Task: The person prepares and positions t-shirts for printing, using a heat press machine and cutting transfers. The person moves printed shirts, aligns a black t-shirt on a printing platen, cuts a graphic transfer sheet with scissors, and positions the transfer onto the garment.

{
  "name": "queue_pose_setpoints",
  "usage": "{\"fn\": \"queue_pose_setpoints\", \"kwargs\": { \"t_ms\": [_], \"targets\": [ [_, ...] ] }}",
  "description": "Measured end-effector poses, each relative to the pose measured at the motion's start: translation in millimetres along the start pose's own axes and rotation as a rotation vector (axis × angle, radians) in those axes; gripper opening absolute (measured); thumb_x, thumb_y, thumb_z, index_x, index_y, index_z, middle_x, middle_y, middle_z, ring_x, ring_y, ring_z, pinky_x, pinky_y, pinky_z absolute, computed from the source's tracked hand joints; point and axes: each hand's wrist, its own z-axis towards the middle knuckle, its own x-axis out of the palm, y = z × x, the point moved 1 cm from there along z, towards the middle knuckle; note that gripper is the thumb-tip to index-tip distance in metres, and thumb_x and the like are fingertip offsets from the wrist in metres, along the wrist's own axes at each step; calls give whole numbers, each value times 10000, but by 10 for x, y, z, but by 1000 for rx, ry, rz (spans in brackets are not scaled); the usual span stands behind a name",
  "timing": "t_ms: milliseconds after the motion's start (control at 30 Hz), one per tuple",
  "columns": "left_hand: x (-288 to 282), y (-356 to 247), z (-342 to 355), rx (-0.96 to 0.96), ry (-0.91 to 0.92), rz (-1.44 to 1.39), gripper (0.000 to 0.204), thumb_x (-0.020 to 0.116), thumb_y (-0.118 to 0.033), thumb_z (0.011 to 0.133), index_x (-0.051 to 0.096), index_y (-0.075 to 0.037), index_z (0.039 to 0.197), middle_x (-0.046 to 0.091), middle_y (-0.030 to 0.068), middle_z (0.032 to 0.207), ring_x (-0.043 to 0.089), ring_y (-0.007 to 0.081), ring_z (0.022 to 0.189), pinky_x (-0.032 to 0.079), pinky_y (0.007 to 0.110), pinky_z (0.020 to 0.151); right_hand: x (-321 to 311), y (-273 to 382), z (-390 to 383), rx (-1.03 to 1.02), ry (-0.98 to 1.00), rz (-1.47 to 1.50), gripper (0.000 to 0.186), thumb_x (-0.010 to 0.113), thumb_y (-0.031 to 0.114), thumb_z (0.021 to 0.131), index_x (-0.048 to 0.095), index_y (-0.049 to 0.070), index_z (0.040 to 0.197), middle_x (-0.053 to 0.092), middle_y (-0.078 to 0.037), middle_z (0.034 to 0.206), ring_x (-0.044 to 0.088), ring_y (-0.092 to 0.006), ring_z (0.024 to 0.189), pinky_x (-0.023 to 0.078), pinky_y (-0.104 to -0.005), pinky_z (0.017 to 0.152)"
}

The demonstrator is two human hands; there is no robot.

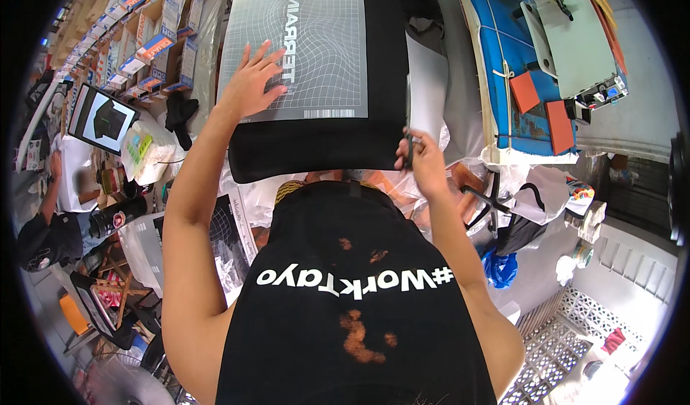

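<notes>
The left hand (256,83) lies spread, palm down, on the lower left part of a gray sheet (327,31) printed with a wavy white grid. The right hand (424,162) has its fingers wrapped around the dark handle of a slim, bladed tool (409,148); whether it is scissors or a knife, I cannot tell. The blade points away from the person, along the right edge of a black pad (302,150).

The gray sheet lies flat on this pad, above its bare near end. Just right of the pad hangs a pale sheet (430,81). Farther right, a blue counter (496,53) carries two orange-red pieces (524,92). To the left are stacked boxes (157,44) and a lit screen (103,120); beyond the screen is another person (52,236) in dark clothing.
</notes>
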Motion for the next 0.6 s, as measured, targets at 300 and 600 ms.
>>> {"fn": "queue_pose_setpoints", "kwargs": {
  "t_ms": [300, 600],
  "targets": [
    [506, -1308, 131, 84, -137, -241, 324, 752, -183, 795, 673, -96, 1097, 621, 71, 1221, 528, 271, 1249, 283, 544, 1154, 237, -600, -590, 199, 148, 299, 484, 634, 314, 964, 489, 46, 1340, 635, -55, 933, 642, -125, 789, 531, -254, 609],
    [679, -1330, 114, 143, -268, -246, 156, 738, -83, 796, 737, -126, 946, 691, -7, 1104, 593, 228, 1185, 410, 502, 1088, 633, -315, -482, 169, 71, 104, 488, 651, 304, 954, 498, -9, 1295, 616, -31, 855, 616, -92, 705, 487, -223, 534]
  ]
}}
